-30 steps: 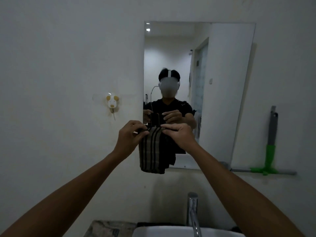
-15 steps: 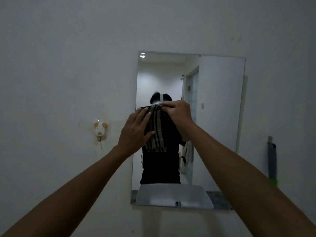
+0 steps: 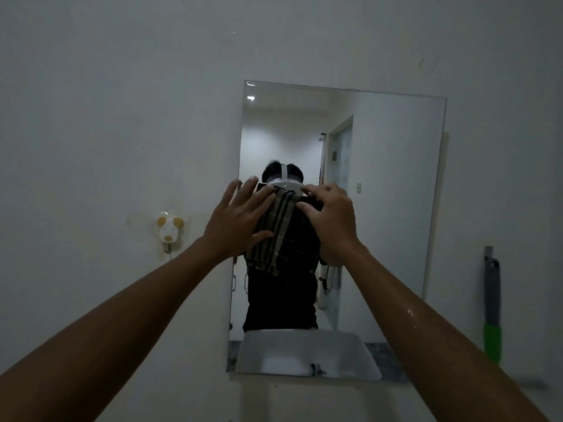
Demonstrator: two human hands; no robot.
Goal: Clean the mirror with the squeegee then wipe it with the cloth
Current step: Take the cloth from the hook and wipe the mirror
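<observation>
Both hands have carried the striped cloth (image 3: 281, 239) higher up the mirror (image 3: 393, 190). Left hand (image 3: 236, 222) presses it flat with spread fingers; right hand (image 3: 330, 222) pinches its top edge, so it stays folded for wiping. Squeegee (image 3: 492, 303) rests against the wall.

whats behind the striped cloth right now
The mirror: both the left hand and right hand press the striped cloth against it. The glass behind it is covered.
</observation>
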